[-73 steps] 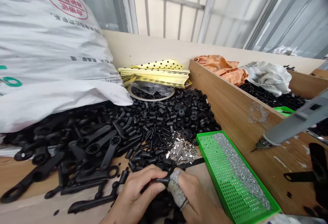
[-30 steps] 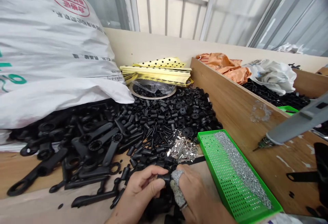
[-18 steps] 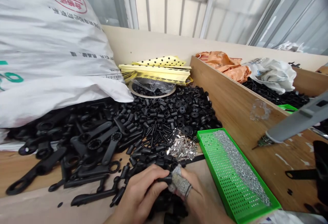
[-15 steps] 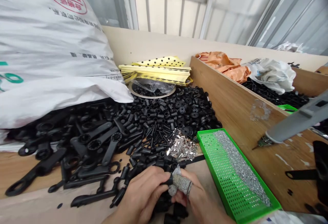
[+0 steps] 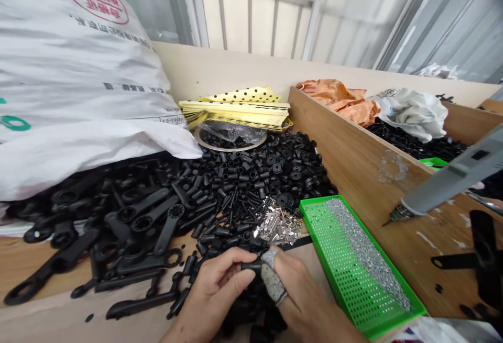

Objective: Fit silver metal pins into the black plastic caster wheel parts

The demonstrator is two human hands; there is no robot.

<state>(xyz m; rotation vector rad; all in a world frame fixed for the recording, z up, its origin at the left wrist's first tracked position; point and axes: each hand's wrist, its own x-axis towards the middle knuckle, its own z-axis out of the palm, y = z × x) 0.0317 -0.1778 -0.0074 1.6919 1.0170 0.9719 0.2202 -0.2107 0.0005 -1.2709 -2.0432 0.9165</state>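
Observation:
Low in the middle of the head view, my left hand point(image 5: 218, 288) pinches a short black plastic tube point(image 5: 251, 266) between thumb and fingers. Grey cloth finger covers point(image 5: 272, 276) wrap fingers of my right hand point(image 5: 301, 293), which is closed at the tube's right end. What lies under those covered fingers is hidden. Just beyond the hands are small shiny metal clips point(image 5: 277, 226) in a heap. Black screw-like pieces point(image 5: 234, 201) and many short black tubes point(image 5: 236, 167) lie behind them. More black parts sit below my hands, partly covered.
A green perforated tray point(image 5: 320, 259) with tiny metal pieces stands to the right. Beyond it, a grey electric screwdriver point(image 5: 444, 183) points down-left. Black handle-like parts point(image 5: 153, 217) pile up at left under a white sack point(image 5: 78, 81). A wooden divider point(image 5: 346, 139) runs along the right.
My right hand has turned more palm-down, its covered fingers closing over the tube's end. My left thumb now lies further along the tube. The view has shifted slightly.

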